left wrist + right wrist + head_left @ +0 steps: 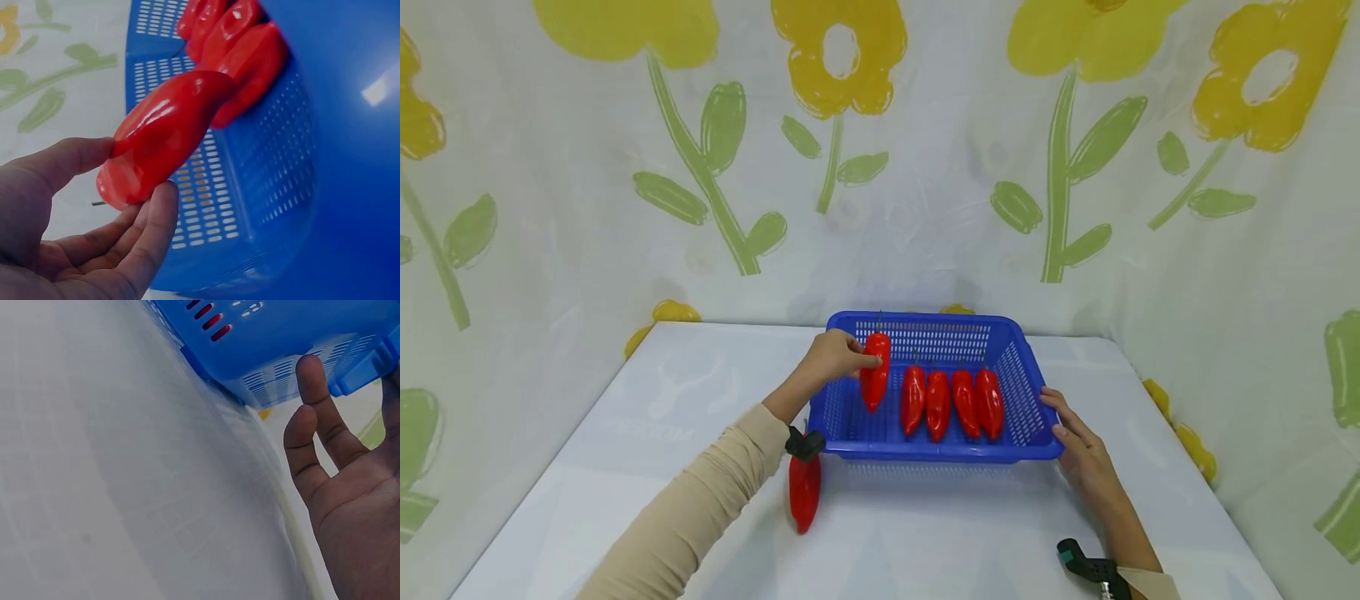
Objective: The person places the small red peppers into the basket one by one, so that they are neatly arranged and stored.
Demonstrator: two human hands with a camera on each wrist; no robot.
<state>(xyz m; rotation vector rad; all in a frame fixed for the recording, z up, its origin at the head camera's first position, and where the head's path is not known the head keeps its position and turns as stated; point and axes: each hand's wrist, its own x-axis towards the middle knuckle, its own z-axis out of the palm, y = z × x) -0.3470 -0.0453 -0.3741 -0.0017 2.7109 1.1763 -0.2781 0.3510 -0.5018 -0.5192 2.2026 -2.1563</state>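
My left hand (838, 357) pinches a glossy red pepper (876, 375) between thumb and fingers, over the left part of a blue plastic basket (925, 454). In the left wrist view the thumb and fingertips press the pepper's stem end, and its narrow tip points toward the basket. Several more red peppers (937, 406) lie side by side inside the basket. My right hand (1086, 454) rests its fingers on the basket's right rim; in the right wrist view two fingers (312, 381) extend loosely near the perforated wall.
Another red pepper (805, 492) lies on the white table (925, 533), by the basket's front left corner and partly behind the left wrist's camera strap (805, 443). A white cloth with yellow flowers (925, 233) hangs behind the table and along its sides.
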